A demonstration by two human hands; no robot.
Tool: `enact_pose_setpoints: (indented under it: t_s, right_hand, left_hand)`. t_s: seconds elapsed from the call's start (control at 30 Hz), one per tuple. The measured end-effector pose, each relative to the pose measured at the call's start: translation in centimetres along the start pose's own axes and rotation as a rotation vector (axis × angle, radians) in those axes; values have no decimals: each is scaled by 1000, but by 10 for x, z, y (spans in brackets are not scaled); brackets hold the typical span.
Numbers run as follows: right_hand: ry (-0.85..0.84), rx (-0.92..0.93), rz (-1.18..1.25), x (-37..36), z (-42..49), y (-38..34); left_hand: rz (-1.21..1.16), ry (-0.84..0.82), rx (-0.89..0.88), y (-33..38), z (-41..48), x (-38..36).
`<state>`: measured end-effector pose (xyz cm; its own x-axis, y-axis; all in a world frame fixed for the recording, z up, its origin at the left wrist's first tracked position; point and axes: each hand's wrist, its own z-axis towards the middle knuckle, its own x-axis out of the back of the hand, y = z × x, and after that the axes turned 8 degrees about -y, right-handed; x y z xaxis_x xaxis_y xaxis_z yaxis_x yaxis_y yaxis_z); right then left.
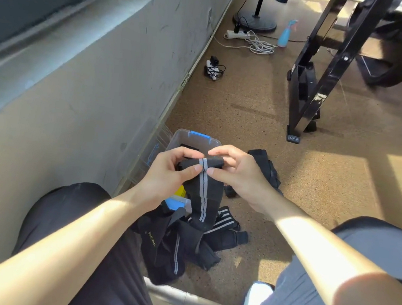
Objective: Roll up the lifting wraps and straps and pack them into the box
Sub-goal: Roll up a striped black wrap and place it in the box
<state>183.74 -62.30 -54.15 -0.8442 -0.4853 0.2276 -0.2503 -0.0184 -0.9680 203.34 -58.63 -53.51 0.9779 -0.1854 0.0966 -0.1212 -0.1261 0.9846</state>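
Items as I see them from the head view, left to right:

1. Wall (89,91): pale, scuffed, with a window ledge high up at the far left.
2. Left knee (64,212): in black trousers, close to the wall.
3. Box (189,138): clear plastic with a blue latch on its far rim, on the floor (249,107) against the wall. Something dark lies inside at the far end, and a yellow item (181,191) shows at the near end, partly hidden by my left forearm.
4. Left hand (168,171): thumb and forefinger pinch the left side of the rolled end of the striped wrap (203,194).
5. Striped wrap: black with two grey stripes, held in the air over the near part of the box. Its top is coiled into a short roll; the loose length hangs down to the heap below.
6. Heap of wraps (180,244): black, some with grey stripes, tangled on the floor between my knees.
7. Right hand (237,171): fingers curled over the roll's right side, thumb beneath, gripping it.
8. Black strap (267,169): bunched on the floor just right of the box, partly behind the right hand.
9. Farther back: a power strip (237,34) with a coiled white cord, a blue spray bottle (286,34), and a black metal frame (310,89).
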Motion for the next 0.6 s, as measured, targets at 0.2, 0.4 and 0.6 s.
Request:
enact_pose_setpoints:
  t_s: [0.2, 0.4, 0.6]
  right_hand:
    - [-55, -34, 89, 0, -2, -7]
    - [-27, 12, 215, 2, -3, -6]
    - [12, 49, 199, 1, -3, -5]
  left_hand:
    - [82, 14, -127, -4, 3, 4]
    - [-37, -45, 52, -1, 5, 2]
    - [-112, -61, 60, 4, 5, 2]
